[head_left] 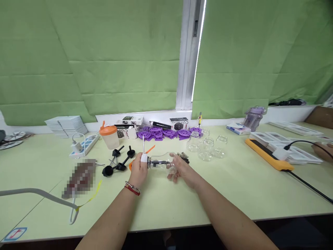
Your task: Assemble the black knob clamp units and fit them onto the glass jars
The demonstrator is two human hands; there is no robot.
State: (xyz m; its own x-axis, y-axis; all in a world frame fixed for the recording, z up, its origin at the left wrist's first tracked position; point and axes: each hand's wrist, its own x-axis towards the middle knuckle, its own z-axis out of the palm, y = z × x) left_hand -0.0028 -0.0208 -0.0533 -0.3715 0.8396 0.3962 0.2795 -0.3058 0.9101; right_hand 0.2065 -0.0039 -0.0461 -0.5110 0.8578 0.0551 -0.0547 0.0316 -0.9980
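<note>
My left hand (pixel 139 170) is closed around the left end of a clear bottle-shaped plastic piece (pixel 161 161), which lies sideways just over the table. A black rod-like part shows inside it, with a black ridged collar at the left hand. White material, a thin white stick (pixel 143 143) and an orange strip (pixel 151 149) stick out by the left fingers; how they join is hidden. My right hand (pixel 180 168) curls round the clear piece's wider right end. Black brushes (pixel 184 157) lie just behind the right hand. Several black funnel-shaped parts (pixel 121 166) lie left of my left hand.
Purple plastic parts (pixel 169 133) and boxes line the back. Clear cups (pixel 208 147) stand right of centre. An orange-lidded cup (pixel 110 137), a power strip (pixel 90 144) and a hanger (pixel 39 192) are left. Far right, another person's hand (pixel 322 150) is near an orange power strip (pixel 270 156).
</note>
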